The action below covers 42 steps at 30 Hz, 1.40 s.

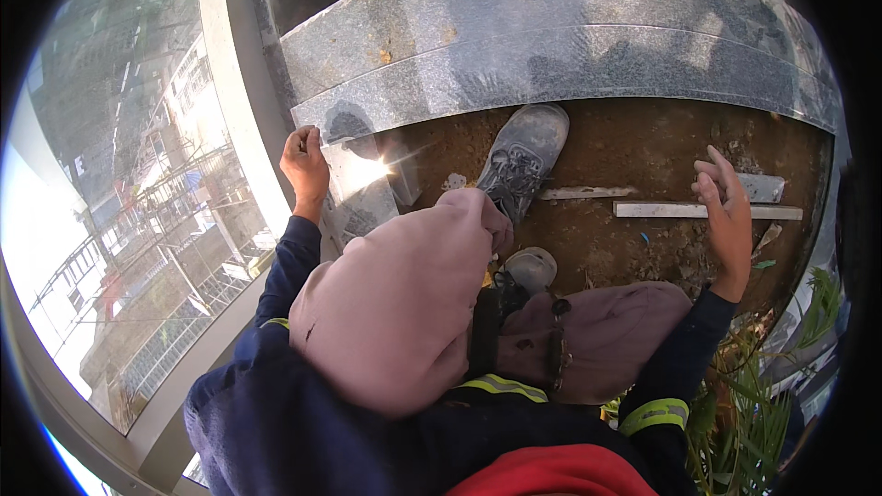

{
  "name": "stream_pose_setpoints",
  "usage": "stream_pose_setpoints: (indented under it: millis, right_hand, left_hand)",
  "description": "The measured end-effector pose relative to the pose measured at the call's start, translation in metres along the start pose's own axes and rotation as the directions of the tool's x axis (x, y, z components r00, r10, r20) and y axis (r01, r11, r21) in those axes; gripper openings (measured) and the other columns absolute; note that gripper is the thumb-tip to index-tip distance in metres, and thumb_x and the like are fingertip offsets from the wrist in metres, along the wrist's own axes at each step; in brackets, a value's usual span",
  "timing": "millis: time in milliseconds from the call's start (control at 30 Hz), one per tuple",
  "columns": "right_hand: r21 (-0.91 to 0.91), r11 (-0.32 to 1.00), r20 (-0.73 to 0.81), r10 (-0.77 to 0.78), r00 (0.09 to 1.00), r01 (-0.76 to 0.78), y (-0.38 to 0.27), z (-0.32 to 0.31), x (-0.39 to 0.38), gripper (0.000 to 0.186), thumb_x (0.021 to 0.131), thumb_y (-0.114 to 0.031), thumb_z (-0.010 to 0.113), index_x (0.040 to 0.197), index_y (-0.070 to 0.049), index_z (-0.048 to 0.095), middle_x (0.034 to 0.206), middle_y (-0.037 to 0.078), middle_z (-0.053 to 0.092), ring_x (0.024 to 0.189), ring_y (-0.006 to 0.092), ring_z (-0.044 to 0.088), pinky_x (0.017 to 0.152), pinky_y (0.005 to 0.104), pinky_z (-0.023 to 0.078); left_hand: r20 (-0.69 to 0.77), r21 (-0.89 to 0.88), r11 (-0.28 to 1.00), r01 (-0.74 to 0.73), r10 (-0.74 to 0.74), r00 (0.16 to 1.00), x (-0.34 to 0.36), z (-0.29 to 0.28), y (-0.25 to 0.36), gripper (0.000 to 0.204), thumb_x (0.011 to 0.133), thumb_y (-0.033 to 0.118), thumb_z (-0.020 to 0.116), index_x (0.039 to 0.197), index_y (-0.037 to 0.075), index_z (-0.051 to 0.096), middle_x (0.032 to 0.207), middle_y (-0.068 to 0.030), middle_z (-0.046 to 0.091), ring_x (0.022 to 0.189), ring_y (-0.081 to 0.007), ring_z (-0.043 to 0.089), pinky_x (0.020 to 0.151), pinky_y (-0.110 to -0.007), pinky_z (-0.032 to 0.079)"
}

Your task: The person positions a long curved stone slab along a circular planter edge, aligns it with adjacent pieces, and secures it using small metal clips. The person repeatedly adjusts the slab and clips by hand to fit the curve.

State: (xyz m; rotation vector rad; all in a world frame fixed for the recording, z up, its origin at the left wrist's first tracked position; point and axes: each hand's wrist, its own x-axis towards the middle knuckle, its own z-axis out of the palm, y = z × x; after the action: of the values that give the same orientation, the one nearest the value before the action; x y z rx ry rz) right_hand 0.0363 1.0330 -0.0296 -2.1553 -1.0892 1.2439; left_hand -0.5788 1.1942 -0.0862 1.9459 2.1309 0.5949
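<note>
My left hand (305, 170) is beside the near left corner of a long grey metal sheet (514, 46), close to the pale window frame (237, 83). Its fingers are curled in toward the thumb; whatever they pinch, if anything, is too small to make out. Out to the right, my right hand (728, 216) hovers over the soil with its fingers stretched and holds nothing. Beneath it lies a narrow white strip (657, 210), partly covered by the hand. A shorter grey metal piece (763, 188) rests just beyond that strip.
Brown soil (588, 142) lies between the sheet and my legs, with my dark laced shoe (522, 152) on it. Another thin strip (588, 193) is near the shoe. Large glass (138, 174) runs along the left. Green leafy plants (749, 413) grow at lower right.
</note>
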Motion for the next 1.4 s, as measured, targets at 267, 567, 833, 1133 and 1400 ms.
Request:
stream_pose_setpoints:
  millis: [267,567,833,1133,1400]
  right_hand:
    - [-0.011,1.000,-0.007,0.016,1.000,-0.016,0.000,-0.002,-0.003,0.060,0.104,-0.038,0.059,0.150,-0.001,0.050,0.129,0.017,0.067,0.106,0.0221,0.066,0.094,0.0371,0.051]
    - [-0.007,1.000,-0.002,0.011,1.000,-0.011,0.000,-0.001,-0.002,0.060,0.105,-0.039,0.060,0.150,-0.001,0.050,0.128,0.017,0.067,0.106,0.0217,0.065,0.093,0.0368,0.051]
    - [-0.007,1.000,0.005,0.006,1.000,-0.006,-0.002,0.000,-0.002,0.062,0.104,-0.040,0.060,0.150,0.000,0.050,0.128,0.017,0.067,0.106,0.0224,0.065,0.094,0.0373,0.051]
    - [-0.026,1.000,0.010,0.011,1.000,-0.011,0.000,-0.003,-0.002,0.062,0.104,-0.040,0.060,0.151,-0.001,0.049,0.129,0.018,0.066,0.108,0.0234,0.065,0.096,0.0382,0.051]
    - [-0.026,0.999,0.013,0.024,1.000,-0.023,-0.003,-0.001,-0.001,0.061,0.105,-0.039,0.059,0.151,-0.001,0.049,0.129,0.017,0.066,0.108,0.0235,0.065,0.097,0.0385,0.051]
  left_hand:
    - [0.274,-0.028,1.000,-0.001,0.009,0.962,-0.022,0.005,0.022,0.027,0.094,0.010,0.071,0.120,0.004,0.065,0.080,-0.0094,0.069,0.067,-0.0217,0.065,0.068,-0.037,0.053]
    - [0.348,0.193,0.750,-0.633,0.551,0.759,-0.014,0.022,-0.011,0.018,0.090,0.011,0.072,0.106,0.010,0.064,0.087,-0.0095,0.064,0.075,-0.0309,0.065,0.071,-0.043,0.053]
    - [0.430,0.226,0.622,-0.750,0.627,0.650,-0.006,0.023,-0.016,0.019,0.089,0.010,0.072,0.101,0.010,0.058,0.087,-0.0083,0.061,0.072,-0.0310,0.063,0.069,-0.043,0.051]
    - [0.377,0.129,0.793,-0.595,0.516,0.769,-0.009,0.022,-0.029,0.021,0.091,0.007,0.067,0.103,0.006,0.050,0.093,-0.0104,0.060,0.080,-0.0320,0.064,0.070,-0.045,0.052]
    - [0.249,0.007,0.892,-0.451,0.435,0.865,-0.014,0.027,-0.018,0.014,0.095,0.003,0.061,0.103,0.002,0.050,0.094,-0.0164,0.061,0.081,-0.0357,0.064,0.071,-0.044,0.053]
